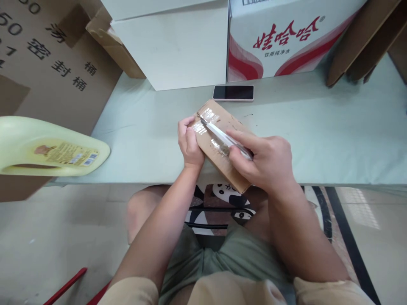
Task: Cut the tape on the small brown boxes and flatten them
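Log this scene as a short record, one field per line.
Left hand: gripping the small cardboard box at its left side
Right hand: holding a slim cutter, its tip at the box's taped far end
Box position: near the front edge of the table
Beyond the box: phone, lying flat
Far left: yellow jug
Behind the phone: white carton; red-and-white carton

Soft, fairly even light falls on the table [318, 140], with faint shadows by the white boxes [187, 51]. Glare whitens the tape [208, 114] and a patch of floor [361, 207]. The bottle [66, 137] looks stretched near the edge, its small print blurred.
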`<state>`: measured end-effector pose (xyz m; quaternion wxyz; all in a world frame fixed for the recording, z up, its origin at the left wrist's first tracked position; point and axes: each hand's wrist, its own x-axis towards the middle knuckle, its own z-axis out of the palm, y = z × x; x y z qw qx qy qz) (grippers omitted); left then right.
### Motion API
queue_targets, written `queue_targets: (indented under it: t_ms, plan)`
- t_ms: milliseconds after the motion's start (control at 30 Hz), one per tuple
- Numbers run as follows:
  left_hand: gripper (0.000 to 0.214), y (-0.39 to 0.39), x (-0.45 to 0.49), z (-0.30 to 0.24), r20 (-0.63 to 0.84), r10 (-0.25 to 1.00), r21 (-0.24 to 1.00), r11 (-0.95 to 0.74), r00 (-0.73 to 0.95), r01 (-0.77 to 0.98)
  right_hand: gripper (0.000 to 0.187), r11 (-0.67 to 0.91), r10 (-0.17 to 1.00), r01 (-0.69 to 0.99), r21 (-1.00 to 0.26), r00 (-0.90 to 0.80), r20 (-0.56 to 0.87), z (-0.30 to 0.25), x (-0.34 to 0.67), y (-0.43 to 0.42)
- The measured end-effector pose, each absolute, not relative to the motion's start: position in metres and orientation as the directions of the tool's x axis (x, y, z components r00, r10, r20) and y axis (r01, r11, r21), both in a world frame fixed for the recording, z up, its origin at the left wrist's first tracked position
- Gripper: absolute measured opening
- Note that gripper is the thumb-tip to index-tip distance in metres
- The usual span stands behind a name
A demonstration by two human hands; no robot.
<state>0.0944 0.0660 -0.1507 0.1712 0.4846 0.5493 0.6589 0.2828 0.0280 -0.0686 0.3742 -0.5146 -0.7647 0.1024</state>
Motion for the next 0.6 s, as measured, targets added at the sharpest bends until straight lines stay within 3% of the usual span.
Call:
queue_targets:
  t_ms: [233, 467, 600]
  plan:
    - [0.044, 0.066, 0.095, -0.151, 0.438, 0.764, 0.897, -0.333, -0.474, 0.291, 0.036, 0.393, 0.902, 0.660, -0.640, -0.142, 0.408, -0.063, 0.279, 0.023]
    - [0.039, 0.067, 0.096, -0.147, 0.451, 0.748, 0.888, -0.319, -0.487, 0.331, 0.032, 0.351, 0.907, 0.751, -0.559, -0.126, 0.401, -0.061, 0.269, 0.020]
    - [0.038, 0.066, 0.097, -0.146, 0.440, 0.754, 0.894, -0.315, -0.488, 0.318, 0.030, 0.361, 0.911, 0.687, -0.631, -0.114, 0.397, -0.059, 0.273, 0.019]
